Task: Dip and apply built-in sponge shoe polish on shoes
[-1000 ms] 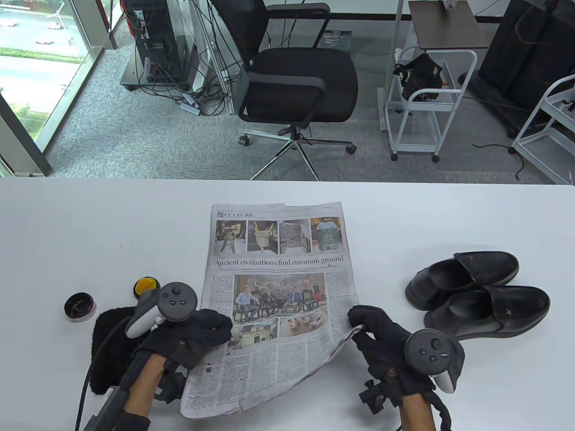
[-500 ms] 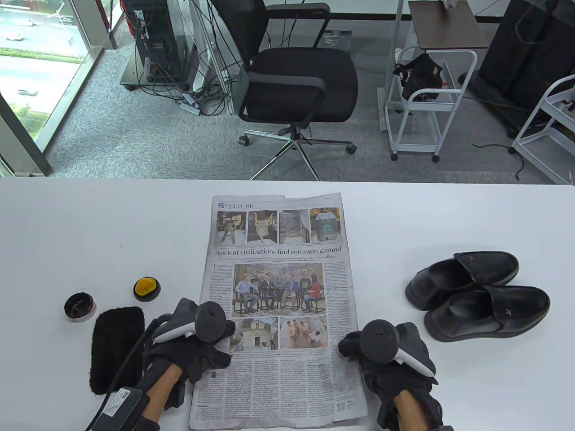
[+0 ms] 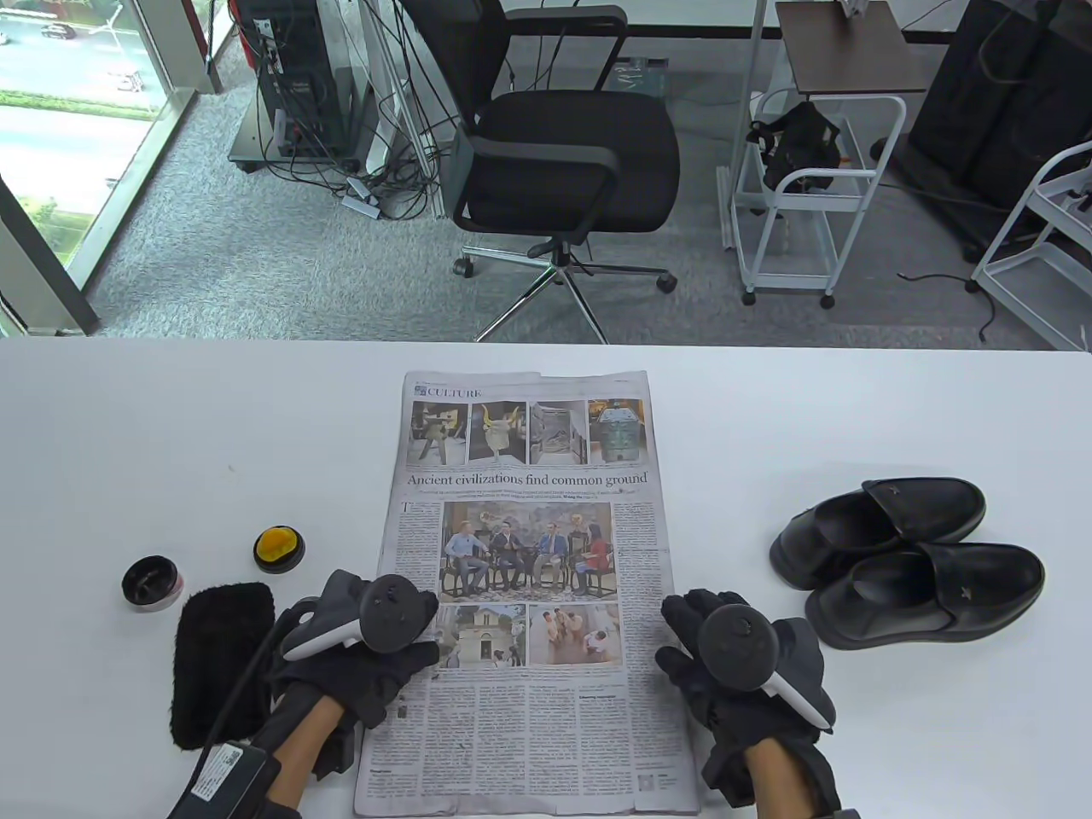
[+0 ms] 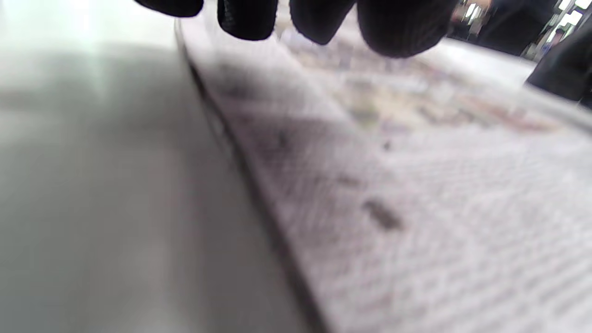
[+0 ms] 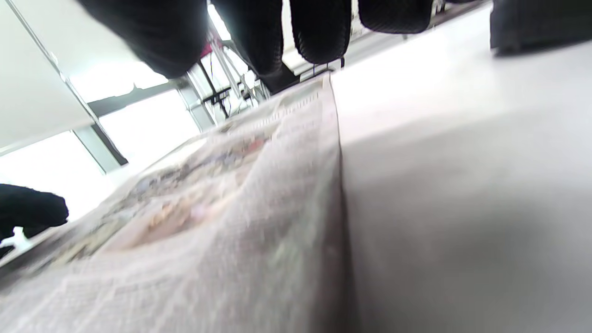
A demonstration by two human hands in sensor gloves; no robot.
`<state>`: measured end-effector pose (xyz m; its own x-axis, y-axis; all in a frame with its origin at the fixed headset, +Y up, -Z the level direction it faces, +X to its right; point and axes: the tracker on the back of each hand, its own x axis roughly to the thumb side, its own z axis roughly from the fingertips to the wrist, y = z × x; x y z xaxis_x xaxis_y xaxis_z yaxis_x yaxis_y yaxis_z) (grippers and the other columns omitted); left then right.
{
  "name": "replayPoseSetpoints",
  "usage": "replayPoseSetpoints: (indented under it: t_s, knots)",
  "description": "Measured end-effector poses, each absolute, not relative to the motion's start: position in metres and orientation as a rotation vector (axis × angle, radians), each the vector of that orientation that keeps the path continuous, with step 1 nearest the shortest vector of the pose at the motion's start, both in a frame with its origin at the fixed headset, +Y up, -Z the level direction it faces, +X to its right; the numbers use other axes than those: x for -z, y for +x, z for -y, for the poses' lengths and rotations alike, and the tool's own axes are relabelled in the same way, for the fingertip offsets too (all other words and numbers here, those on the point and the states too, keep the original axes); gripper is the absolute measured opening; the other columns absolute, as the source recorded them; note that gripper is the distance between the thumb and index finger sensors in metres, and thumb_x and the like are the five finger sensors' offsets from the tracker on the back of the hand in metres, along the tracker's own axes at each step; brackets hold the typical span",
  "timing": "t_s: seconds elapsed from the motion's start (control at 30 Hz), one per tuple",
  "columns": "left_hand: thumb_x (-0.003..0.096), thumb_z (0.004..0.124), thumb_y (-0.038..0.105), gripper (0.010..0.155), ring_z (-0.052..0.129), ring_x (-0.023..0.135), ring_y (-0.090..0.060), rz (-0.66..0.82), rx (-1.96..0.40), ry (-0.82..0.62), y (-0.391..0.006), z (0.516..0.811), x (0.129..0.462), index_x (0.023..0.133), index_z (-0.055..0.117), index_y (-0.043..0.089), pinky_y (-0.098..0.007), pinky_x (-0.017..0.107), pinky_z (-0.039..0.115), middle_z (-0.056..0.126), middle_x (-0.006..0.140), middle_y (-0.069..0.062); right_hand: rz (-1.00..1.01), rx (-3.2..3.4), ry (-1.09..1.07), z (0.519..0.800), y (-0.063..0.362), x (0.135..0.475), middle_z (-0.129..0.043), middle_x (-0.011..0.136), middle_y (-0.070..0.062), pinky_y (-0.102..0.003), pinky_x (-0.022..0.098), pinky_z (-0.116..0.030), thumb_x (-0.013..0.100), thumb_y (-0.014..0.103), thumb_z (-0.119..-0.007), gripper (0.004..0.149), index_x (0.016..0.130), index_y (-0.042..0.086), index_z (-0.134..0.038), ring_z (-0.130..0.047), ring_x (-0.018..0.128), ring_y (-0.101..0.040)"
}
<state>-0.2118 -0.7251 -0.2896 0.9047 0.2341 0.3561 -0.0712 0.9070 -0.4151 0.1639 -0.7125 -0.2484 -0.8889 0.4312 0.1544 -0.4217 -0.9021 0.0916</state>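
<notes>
A pair of black loafers (image 3: 904, 559) lies on the right of the white table. At the left stand an open tin of dark polish (image 3: 152, 583) and a round lid with a yellow sponge (image 3: 278, 548). A newspaper (image 3: 525, 546) lies flat in the middle. My left hand (image 3: 409, 661) rests with straight fingers (image 4: 319, 18) on the paper's left edge. At the paper's right edge lies my right hand (image 3: 682, 636), its fingers (image 5: 319, 32) straight. Neither hand holds anything. The wrist views show the blurred newspaper (image 4: 416, 194) (image 5: 222, 231) from low down.
A black fluffy buffing pad (image 3: 220, 661) lies left of my left hand, below the tin. Beyond the table's far edge are an office chair (image 3: 563, 153) and white carts (image 3: 802, 188). A cable runs from my left wrist off the near edge.
A second ago both hands held the paper's near end lifted. It now lies flat, shifted slightly away from me, and both hands have let go and rest at its edges.
</notes>
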Motion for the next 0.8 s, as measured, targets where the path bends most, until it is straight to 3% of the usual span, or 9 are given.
replayPoseSetpoints:
  t_s: [0.13,0.23,0.43,0.6,0.8]
  knots:
    - [0.0597,0.066,0.046,0.062,0.062,0.099,-0.062,0.438,-0.160,-0.043,-0.219,0.696,0.282,0.110,0.063,0.010,-0.076,0.064,0.055,0.064,0.115,-0.026,0.032,-2.657,0.203,0.703,0.162,0.244,-0.067,0.102,-0.025,-0.074,0.060,-0.057,0.045,0.055,-0.069,0.071,0.102,0.012,-0.063,-0.070,0.087,-0.059]
    - [0.0594,0.066,0.047,0.060,0.065,0.100,-0.059,0.409,-0.190,0.111,-0.228,0.678,0.274,0.109,0.067,0.013,-0.074,0.065,0.058,0.068,0.114,-0.023,0.073,-2.661,0.159,0.698,0.156,0.240,-0.063,0.105,-0.026,-0.075,0.060,-0.058,0.045,0.058,-0.068,0.076,0.104,0.011,-0.059,-0.070,0.087,-0.059]
    - [0.0576,0.067,0.053,0.062,0.075,0.096,-0.054,0.391,-0.185,0.398,-0.243,0.655,0.260,0.106,0.071,0.014,-0.069,0.064,0.066,0.073,0.111,-0.021,0.263,-2.725,-0.153,0.669,0.159,0.261,-0.062,0.105,-0.026,-0.068,0.056,-0.068,0.045,0.048,-0.076,0.069,0.101,0.010,-0.063,-0.084,0.075,-0.050]
    - [0.0578,0.067,0.054,0.063,0.075,0.096,-0.054,0.388,-0.240,0.362,-0.250,0.653,0.261,0.107,0.070,0.014,-0.069,0.065,0.065,0.073,0.112,-0.021,0.049,-2.679,-0.519,0.648,0.178,0.312,-0.056,0.107,-0.026,-0.064,0.053,-0.072,0.047,0.039,-0.077,0.067,0.104,0.010,-0.058,-0.089,0.066,-0.045]
    - [0.0590,0.065,0.053,0.063,0.070,0.097,-0.056,0.382,-0.254,0.264,-0.253,0.657,0.266,0.109,0.067,0.014,-0.071,0.065,0.062,0.065,0.115,-0.024,-0.235,-2.850,-0.858,0.661,0.192,0.358,-0.038,0.109,-0.034,-0.056,0.047,-0.080,0.048,0.054,-0.064,0.087,0.107,0.003,-0.026,-0.094,0.060,-0.037]
